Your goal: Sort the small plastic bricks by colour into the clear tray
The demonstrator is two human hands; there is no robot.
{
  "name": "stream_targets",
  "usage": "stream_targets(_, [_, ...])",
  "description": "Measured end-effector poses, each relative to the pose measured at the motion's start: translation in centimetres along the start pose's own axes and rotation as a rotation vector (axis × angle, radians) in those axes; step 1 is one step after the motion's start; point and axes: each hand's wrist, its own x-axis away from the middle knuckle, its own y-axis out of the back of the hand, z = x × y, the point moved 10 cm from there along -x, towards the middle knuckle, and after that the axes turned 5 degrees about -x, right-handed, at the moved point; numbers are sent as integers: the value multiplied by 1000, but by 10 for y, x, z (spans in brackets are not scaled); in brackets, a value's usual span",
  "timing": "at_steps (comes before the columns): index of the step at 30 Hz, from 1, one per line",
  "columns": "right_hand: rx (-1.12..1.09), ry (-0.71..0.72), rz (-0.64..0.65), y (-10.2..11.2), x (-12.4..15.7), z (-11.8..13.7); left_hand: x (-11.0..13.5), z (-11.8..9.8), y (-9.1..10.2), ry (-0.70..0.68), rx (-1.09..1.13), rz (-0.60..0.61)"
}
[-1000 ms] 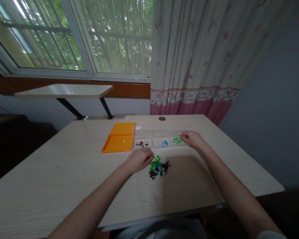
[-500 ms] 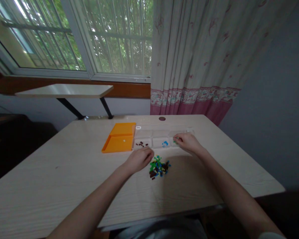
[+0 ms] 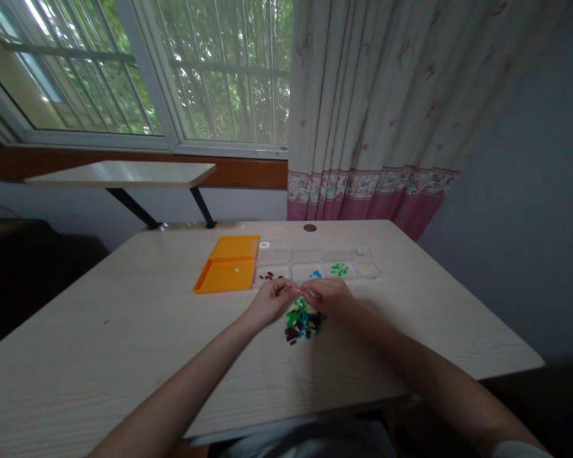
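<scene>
My left hand (image 3: 273,301) and my right hand (image 3: 328,296) meet just above the far side of a pile of small building bricks (image 3: 304,323) in green, brown, blue and pale yellow. Their fingertips touch, both pinched closed; whatever lies between them is too small to make out. Behind them lies a clear divided tray (image 3: 307,256). Its front compartments hold brown bricks (image 3: 270,276), blue bricks (image 3: 316,274), green bricks (image 3: 339,270) and a yellow piece (image 3: 366,268). My right hand partly covers the tray's front edge.
Left of the tray lies an open orange case (image 3: 229,267) with a small white piece (image 3: 237,270) in it. A raised shelf (image 3: 124,173) stands at the table's back left. A round cable hole (image 3: 310,228) sits near the back edge of the table (image 3: 138,343).
My right hand has come back from the green compartment to my left hand, uncovering the green bricks and the yellow piece. My left hand has shifted only slightly.
</scene>
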Motion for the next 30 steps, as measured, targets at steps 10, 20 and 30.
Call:
stream_targets(10, [-9,-9,-5,3,1,0,5,-9,8,-52,-71,-98])
stream_targets(20, [-72,24,-30,8,0,3,18,-43,14,-272,-474,-176])
stream_targets(30, [-83,-15,76,-3,1,-15,25,-58,13,-403,-609,-181])
